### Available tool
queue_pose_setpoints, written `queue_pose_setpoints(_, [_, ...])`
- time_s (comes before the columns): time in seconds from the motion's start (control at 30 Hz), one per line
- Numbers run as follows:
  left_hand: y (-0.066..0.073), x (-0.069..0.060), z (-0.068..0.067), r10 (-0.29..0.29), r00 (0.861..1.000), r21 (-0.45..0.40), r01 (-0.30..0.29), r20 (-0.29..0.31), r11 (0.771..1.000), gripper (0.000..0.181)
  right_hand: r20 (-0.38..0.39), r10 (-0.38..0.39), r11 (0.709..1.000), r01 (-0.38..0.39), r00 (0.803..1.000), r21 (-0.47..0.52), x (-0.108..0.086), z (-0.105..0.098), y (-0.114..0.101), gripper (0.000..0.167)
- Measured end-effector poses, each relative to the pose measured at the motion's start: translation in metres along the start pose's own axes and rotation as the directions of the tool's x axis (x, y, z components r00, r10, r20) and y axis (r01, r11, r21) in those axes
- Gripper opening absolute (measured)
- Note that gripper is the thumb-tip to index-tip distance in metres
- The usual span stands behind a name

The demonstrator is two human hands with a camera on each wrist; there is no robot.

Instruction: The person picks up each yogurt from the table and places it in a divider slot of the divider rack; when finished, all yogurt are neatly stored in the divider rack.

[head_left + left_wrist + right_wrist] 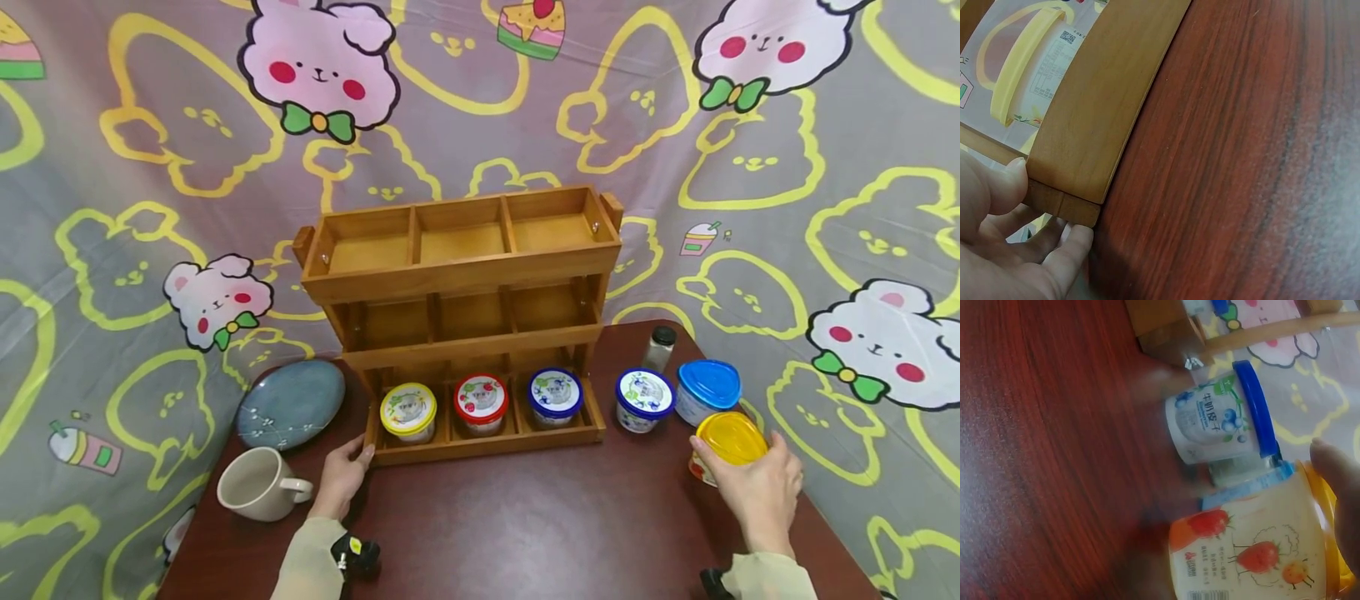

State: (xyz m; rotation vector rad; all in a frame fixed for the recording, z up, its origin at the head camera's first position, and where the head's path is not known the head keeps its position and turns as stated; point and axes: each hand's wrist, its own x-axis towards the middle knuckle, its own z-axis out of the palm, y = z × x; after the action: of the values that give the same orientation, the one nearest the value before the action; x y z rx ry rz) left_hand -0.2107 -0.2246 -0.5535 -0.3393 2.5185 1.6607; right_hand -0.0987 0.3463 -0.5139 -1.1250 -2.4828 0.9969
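Note:
A three-tier wooden rack (461,273) stands on the table, with compartments in each tier. My left hand (341,479) grips its lower left front corner, thumb on the near side and fingers round the end, as the left wrist view shows. In the bottom tier sit a yellow-lidded cup (408,411), a red-lidded cup (481,402) and a blue-lidded cup (555,395). On the right, my right hand (757,496) holds a larger tub with a yellow lid (731,437). Strawberries are printed on the tub's side (1254,550); its far side is hidden.
Right of the rack are another blue-lidded cup (645,396), a tub with a light-blue lid (708,385) and a small black-capped jar (660,348). On the left are a blue-grey plate (291,404) and a cream mug (255,483). A patterned cloth (450,125) hangs behind.

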Motion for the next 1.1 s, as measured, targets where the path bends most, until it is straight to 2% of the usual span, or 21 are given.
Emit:
queue_pose_setpoints(0.17, [-0.001,0.0,0.001,0.004,1.0,0.004,-0.004,-0.012,1.0,0.049,0.039,0.014,1.0,-0.015,0.999,0.023,0.002,0.001,0.003,0.122])
queue_pose_setpoints(0.47, [-0.001,0.001,0.003,0.004,1.0,-0.005,-0.004,-0.029,1.0,0.048,0.132,-0.044,0.992,0.027,0.99,0.127,0.005,-0.008,0.007,0.116])
queue_pose_setpoints(0.67, [-0.001,0.001,0.002,0.001,1.0,-0.01,-0.001,-0.029,1.0,0.049,0.135,-0.065,0.977,0.035,0.989,0.21,0.002,-0.008,0.014,0.116])
queue_pose_setpoints(1.1, [-0.001,0.001,0.004,-0.001,0.999,-0.004,0.001,-0.038,1.0,0.05,0.145,-0.141,0.962,0.101,0.979,0.252,0.002,-0.006,0.032,0.111])
